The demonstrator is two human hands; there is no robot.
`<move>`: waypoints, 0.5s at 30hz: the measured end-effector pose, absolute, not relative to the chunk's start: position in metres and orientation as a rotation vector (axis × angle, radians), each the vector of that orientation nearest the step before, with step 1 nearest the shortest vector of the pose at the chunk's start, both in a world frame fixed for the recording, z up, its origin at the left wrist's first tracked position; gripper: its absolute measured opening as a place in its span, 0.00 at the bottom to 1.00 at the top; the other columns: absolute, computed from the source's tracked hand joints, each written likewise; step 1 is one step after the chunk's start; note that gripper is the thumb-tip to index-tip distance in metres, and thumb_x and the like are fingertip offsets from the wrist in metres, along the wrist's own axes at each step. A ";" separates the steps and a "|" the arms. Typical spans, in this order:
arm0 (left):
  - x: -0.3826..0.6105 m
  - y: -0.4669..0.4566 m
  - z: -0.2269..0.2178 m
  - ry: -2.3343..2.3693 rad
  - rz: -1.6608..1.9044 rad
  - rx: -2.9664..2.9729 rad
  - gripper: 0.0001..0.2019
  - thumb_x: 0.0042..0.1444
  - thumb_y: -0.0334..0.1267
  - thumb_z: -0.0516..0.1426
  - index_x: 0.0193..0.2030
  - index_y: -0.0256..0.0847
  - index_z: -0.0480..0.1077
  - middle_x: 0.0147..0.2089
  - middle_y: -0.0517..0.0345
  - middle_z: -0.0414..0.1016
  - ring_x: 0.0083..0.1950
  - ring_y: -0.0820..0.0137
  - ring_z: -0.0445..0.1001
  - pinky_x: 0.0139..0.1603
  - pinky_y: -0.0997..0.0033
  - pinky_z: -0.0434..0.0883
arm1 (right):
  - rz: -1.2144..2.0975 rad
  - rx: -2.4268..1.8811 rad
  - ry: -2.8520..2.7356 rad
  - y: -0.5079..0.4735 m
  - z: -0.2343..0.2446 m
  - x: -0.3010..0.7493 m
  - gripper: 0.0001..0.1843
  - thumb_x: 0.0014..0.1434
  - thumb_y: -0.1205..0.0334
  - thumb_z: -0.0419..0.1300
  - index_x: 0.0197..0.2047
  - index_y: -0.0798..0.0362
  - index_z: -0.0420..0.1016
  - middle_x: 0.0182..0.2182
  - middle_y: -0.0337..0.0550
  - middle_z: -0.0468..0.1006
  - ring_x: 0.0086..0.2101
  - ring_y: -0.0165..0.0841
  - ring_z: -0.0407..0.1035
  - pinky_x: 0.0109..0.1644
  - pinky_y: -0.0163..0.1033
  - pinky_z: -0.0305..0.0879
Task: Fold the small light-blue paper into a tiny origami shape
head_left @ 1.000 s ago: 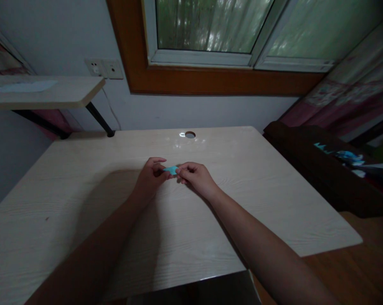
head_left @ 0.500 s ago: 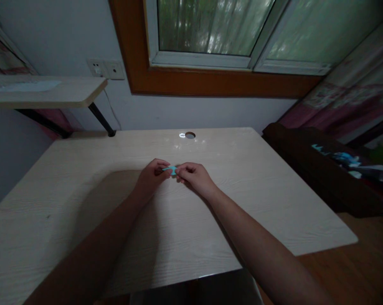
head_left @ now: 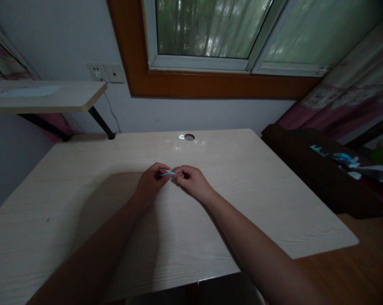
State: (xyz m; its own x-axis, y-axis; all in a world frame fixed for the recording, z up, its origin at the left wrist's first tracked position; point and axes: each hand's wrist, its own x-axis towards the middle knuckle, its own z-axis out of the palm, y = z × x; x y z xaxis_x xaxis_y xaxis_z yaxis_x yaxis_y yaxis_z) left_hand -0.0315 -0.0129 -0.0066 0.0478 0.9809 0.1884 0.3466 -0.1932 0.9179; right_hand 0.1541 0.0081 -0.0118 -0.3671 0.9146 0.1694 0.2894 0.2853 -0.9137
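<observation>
A small turquoise piece, perhaps folded paper (head_left: pixel 168 173), is held between my two hands just above the table, near its middle. My left hand (head_left: pixel 151 180) pinches its left side with thumb and fingers. On the other side my right hand (head_left: pixel 190 180) has its thumb and fingertips closed on the right end. Much of the piece is hidden by the fingers, and its exact shape is too small to make out.
The pale wood-grain table (head_left: pixel 194 228) has a round cable hole (head_left: pixel 189 137) near its back edge. A raised shelf (head_left: pixel 48 99) on black legs stands at the back left. Beyond the right edge, a dark brown piece of furniture (head_left: pixel 293 148) carries blue scraps (head_left: pixel 345 159).
The turquoise piece has tilted, so it now looks narrower between my fingers. My right hand has shifted slightly left and turned. The whole view has moved a little.
</observation>
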 end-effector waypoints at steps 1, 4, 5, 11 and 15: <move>-0.031 -0.013 -0.006 1.372 1.147 1.633 0.11 0.54 0.40 0.62 0.44 0.41 0.73 0.35 0.59 0.76 0.36 0.70 0.75 0.38 0.72 0.70 | 1.076 -1.083 -1.833 0.008 -0.012 0.154 0.12 0.59 0.55 0.61 0.37 0.55 0.79 0.25 0.39 0.74 0.26 0.27 0.63 0.29 0.32 0.57; -0.031 -0.014 -0.004 1.387 1.133 1.646 0.11 0.54 0.39 0.61 0.44 0.41 0.73 0.35 0.59 0.76 0.36 0.70 0.75 0.39 0.72 0.71 | 1.071 -1.078 -1.849 0.008 -0.010 0.154 0.12 0.60 0.55 0.60 0.37 0.55 0.79 0.24 0.38 0.74 0.25 0.28 0.63 0.28 0.32 0.57; -0.031 -0.014 -0.004 1.389 1.128 1.653 0.11 0.55 0.39 0.61 0.44 0.41 0.73 0.36 0.58 0.76 0.37 0.70 0.75 0.39 0.72 0.71 | 1.066 -1.077 -1.855 0.007 -0.010 0.154 0.12 0.60 0.55 0.60 0.37 0.55 0.79 0.24 0.38 0.74 0.25 0.28 0.63 0.28 0.32 0.57; -0.032 -0.013 -0.005 1.393 1.130 1.669 0.09 0.55 0.39 0.60 0.43 0.41 0.74 0.38 0.57 0.77 0.39 0.69 0.75 0.41 0.71 0.71 | 1.031 -1.071 -1.885 0.008 -0.009 0.153 0.11 0.61 0.56 0.60 0.37 0.54 0.79 0.26 0.40 0.74 0.26 0.28 0.64 0.30 0.33 0.59; -0.033 -0.012 -0.005 1.372 1.119 1.659 0.09 0.55 0.39 0.60 0.43 0.41 0.73 0.38 0.57 0.78 0.40 0.68 0.76 0.42 0.70 0.71 | 1.056 -1.057 -1.883 0.010 -0.013 0.153 0.11 0.61 0.55 0.60 0.37 0.53 0.79 0.26 0.39 0.75 0.26 0.28 0.66 0.31 0.33 0.60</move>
